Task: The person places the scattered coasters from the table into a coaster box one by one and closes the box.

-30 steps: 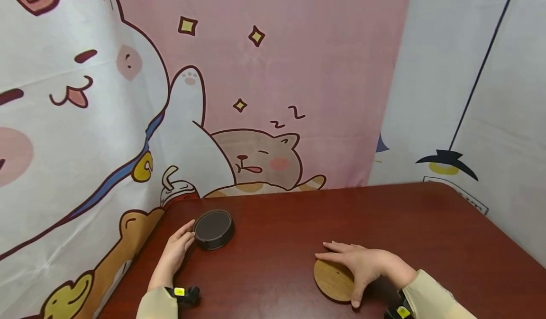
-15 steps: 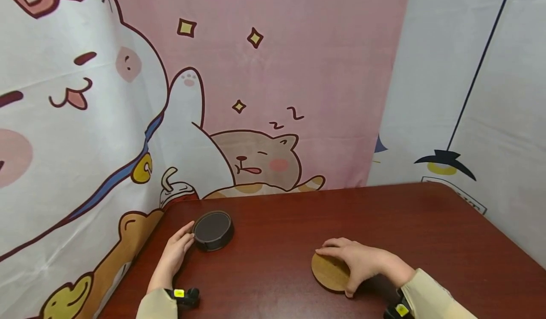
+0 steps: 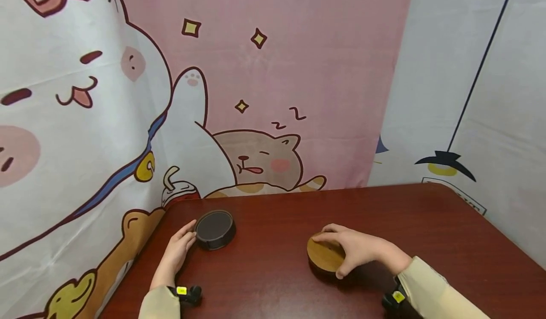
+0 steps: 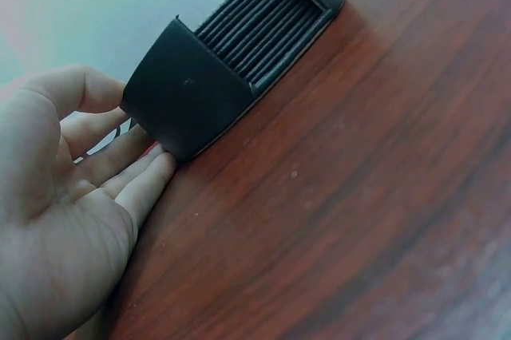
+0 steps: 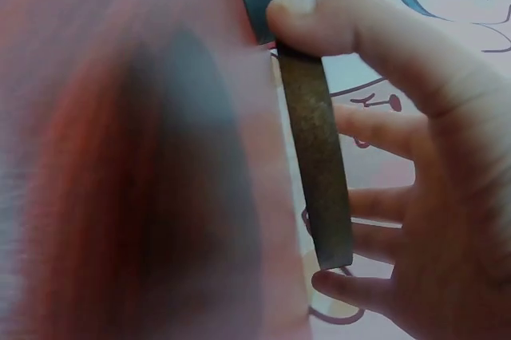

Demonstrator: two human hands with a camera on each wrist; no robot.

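Observation:
A black round coaster holder (image 3: pixel 215 230) stands at the back left of the table. Through a gap in its wall, the left wrist view shows a stack of thin black coasters (image 4: pixel 259 27). My left hand (image 3: pixel 176 251) touches the holder's left side with its fingertips, fingers extended and not wrapped round it. To the right, my right hand (image 3: pixel 362 250) holds a round wooden coaster (image 3: pixel 323 252) by its edge, thumb on the near side and fingers on the far side. The coaster is a little above the table, its shadow beneath it.
Both things are on or over a reddish-brown wooden table (image 3: pixel 264 271) with rounded far corners. A cloth printed with cartoon cats (image 3: pixel 264 158) hangs behind and to the left. A pale cloth (image 3: pixel 503 134) is on the right. Each wrist wears a small black camera (image 3: pixel 194 294).
My right hand has closed its fingers on the wooden coaster's edge and raised it off the table, slightly away from me. My left hand has stayed at the holder.

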